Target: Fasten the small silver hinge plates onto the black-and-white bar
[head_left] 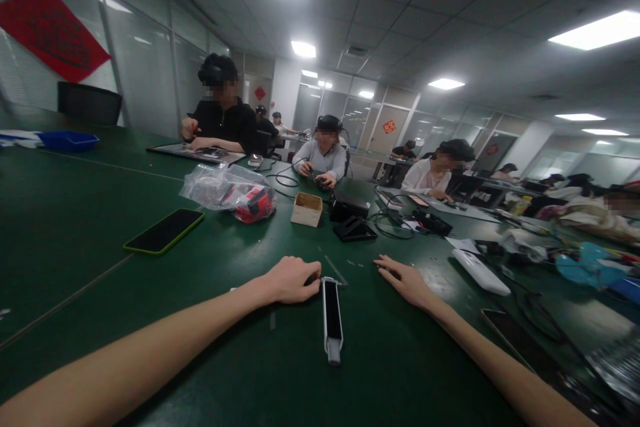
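Curls the left hand [293, 279] at the far end of a slim black-faced device [333, 312]; cannot tell if gripping or touching it. Rests the right hand [406, 282], released, on the green table [390, 367]. Has farther out a green-edged phone [165, 231], bagged red item [253, 203] and open box [307, 215].

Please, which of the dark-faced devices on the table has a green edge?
The phone on the left, beyond the left forearm. Its edge is yellow-green, while the slim device near the left hand has a white edge.
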A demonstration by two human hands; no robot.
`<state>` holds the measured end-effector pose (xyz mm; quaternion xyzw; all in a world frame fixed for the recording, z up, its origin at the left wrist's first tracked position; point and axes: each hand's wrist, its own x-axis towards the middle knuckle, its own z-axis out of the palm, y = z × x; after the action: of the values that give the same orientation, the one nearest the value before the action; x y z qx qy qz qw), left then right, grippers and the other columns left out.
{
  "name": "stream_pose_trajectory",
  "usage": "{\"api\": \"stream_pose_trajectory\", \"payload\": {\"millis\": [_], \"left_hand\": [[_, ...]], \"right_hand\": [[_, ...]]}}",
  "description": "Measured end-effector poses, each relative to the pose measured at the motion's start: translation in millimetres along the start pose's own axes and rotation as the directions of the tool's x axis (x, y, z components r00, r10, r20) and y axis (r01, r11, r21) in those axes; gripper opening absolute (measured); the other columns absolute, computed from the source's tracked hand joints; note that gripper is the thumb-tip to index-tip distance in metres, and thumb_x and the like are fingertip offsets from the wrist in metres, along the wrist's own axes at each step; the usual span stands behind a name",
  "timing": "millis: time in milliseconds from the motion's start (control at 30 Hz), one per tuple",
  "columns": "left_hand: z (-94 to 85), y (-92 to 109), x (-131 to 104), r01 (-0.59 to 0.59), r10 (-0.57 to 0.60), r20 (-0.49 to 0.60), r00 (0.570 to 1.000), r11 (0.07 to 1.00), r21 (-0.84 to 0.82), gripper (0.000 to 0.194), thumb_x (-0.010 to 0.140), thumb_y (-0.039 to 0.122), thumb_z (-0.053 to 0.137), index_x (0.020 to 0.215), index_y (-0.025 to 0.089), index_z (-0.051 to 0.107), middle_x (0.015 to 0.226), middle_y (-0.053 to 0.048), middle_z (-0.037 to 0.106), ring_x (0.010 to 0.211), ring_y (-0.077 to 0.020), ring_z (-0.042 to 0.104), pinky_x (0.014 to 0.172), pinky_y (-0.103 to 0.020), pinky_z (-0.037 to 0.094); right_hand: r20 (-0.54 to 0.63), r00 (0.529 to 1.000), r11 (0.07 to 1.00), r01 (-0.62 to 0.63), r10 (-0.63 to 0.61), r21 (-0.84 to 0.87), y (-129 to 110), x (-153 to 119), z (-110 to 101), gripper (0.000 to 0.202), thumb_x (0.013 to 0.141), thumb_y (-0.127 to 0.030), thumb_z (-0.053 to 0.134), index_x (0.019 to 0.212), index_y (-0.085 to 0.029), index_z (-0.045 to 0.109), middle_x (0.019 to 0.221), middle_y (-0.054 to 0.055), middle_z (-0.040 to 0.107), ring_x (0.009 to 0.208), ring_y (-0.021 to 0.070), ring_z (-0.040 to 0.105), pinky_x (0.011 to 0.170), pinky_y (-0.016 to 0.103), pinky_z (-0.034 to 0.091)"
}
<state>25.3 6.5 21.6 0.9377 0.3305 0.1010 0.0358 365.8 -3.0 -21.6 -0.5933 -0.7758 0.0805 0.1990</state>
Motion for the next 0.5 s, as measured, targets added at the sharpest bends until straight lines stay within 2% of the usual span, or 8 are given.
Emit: {"api": "stream_pose_trajectory", "payload": {"millis": [100,167,233,267,333,400,433,500], "left_hand": [[0.7,0.2,0.3,0.001,-0.001,-0.006,1.000,1.000,0.016,0.024,0.090,0.039,0.040,0.091,0.021,0.056,0.071,-0.003,0.064,0.064,-0.0204,0.062,0.060,-0.028,0.044],[0.7,0.2,0.4,-0.004,0.004,0.000,1.000,1.000,0.016,0.023,0.090,0.038,0.040,0.091,0.021,0.055,0.070,-0.002,0.064,0.064,-0.0199,0.062,0.059,-0.027,0.043],[0.6,0.0,0.4,-0.011,0.011,0.005,1.000,1.000,0.008,0.021,0.090,0.036,0.041,0.091,0.021,0.055,0.069,-0.002,0.063,0.062,-0.0191,0.061,0.058,-0.027,0.043],[0.6,-0.1,0.5,-0.015,0.015,0.003,1.000,1.000,0.004,0.020,0.089,0.036,0.041,0.091,0.021,0.055,0.069,-0.001,0.063,0.062,-0.0188,0.061,0.057,-0.027,0.042],[0.8,-0.3,0.6,-0.018,0.018,0.002,1.000,1.000,-0.004,0.020,0.089,0.035,0.041,0.090,0.021,0.055,0.068,-0.001,0.063,0.060,-0.0183,0.061,0.057,-0.026,0.042],[1.0,-0.3,0.7,-0.017,0.017,0.002,1.000,1.000,-0.004,0.020,0.089,0.036,0.041,0.090,0.021,0.055,0.068,-0.001,0.063,0.060,-0.0182,0.060,0.057,-0.027,0.042],[1.1,-0.2,0.8,-0.015,0.015,0.002,1.000,1.000,-0.003,0.021,0.089,0.036,0.041,0.090,0.021,0.055,0.068,-0.001,0.063,0.060,-0.0182,0.060,0.057,-0.027,0.042],[0.8,0.1,0.9,-0.009,0.009,0.004,1.000,1.000,0.001,0.021,0.089,0.036,0.041,0.090,0.021,0.055,0.068,-0.001,0.063,0.060,-0.0182,0.060,0.057,-0.027,0.042]], "right_hand": [[-0.002,0.999,0.999,0.038,-0.038,0.039,-8.9,-5.4,1.1,0.046,0.089,-0.047,0.043,0.130,-0.026,0.051,0.140,0.004,0.044,0.130,0.0225,0.039,0.107,0.041,0.033],[-0.058,0.998,0.999,-0.037,0.037,0.009,1.9,-1.8,-1.7,0.049,0.090,-0.048,0.039,0.134,-0.027,0.045,0.142,0.003,0.041,0.130,0.0218,0.038,0.108,0.040,0.031],[-0.142,0.968,0.973,-0.220,0.209,-0.072,25.2,5.7,-8.4,0.049,0.093,-0.045,0.031,0.137,-0.026,0.040,0.143,0.004,0.040,0.131,0.0213,0.036,0.109,0.039,0.029],[-0.189,0.923,0.919,-0.364,0.334,-0.150,39.6,9.9,-13.2,0.049,0.094,-0.045,0.029,0.137,-0.024,0.041,0.144,0.004,0.039,0.134,0.0207,0.032,0.110,0.037,0.027],[-0.241,0.858,0.848,-0.499,0.454,-0.178,69.2,17.3,-24.2,0.057,0.093,-0.042,0.027,0.137,-0.007,0.038,0.145,0.017,0.033,0.137,0.0282,0.022,0.111,0.045,0.020],[-0.255,0.805,0.788,-0.585,0.536,-0.191,93.5,21.7,-34.4,0.062,0.092,-0.044,0.025,0.134,0.000,0.037,0.142,0.026,0.032,0.135,0.0359,0.022,0.106,0.057,0.021],[-0.243,0.795,0.775,-0.601,0.555,-0.197,102.4,22.8,-38.1,0.063,0.092,-0.045,0.024,0.133,0.001,0.038,0.141,0.027,0.034,0.134,0.0379,0.024,0.103,0.060,0.022],[-0.197,0.813,0.784,-0.581,0.548,-0.217,112.8,23.3,-41.1,0.063,0.092,-0.047,0.023,0.132,-0.003,0.042,0.138,0.026,0.038,0.132,0.0372,0.030,0.102,0.060,0.025]]}}
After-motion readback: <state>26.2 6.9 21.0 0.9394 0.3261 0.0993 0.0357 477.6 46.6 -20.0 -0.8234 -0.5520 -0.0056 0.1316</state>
